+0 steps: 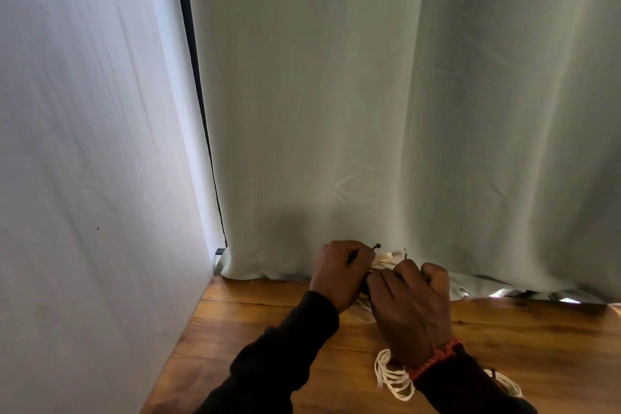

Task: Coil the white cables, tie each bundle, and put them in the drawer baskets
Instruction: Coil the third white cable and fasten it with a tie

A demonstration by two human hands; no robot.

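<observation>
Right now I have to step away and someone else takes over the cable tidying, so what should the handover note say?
Left hand: pinches a thin black tie at the cable bundle.
Right hand: grips the same bundle, held above the wooden table near the curtain.
A coiled white cable lies on the table under the right wrist; whether it is tied cannot be told.
Done: coiling of these two.
Left: finish this tie, then stow the bundles; no drawer baskets in view.
</observation>
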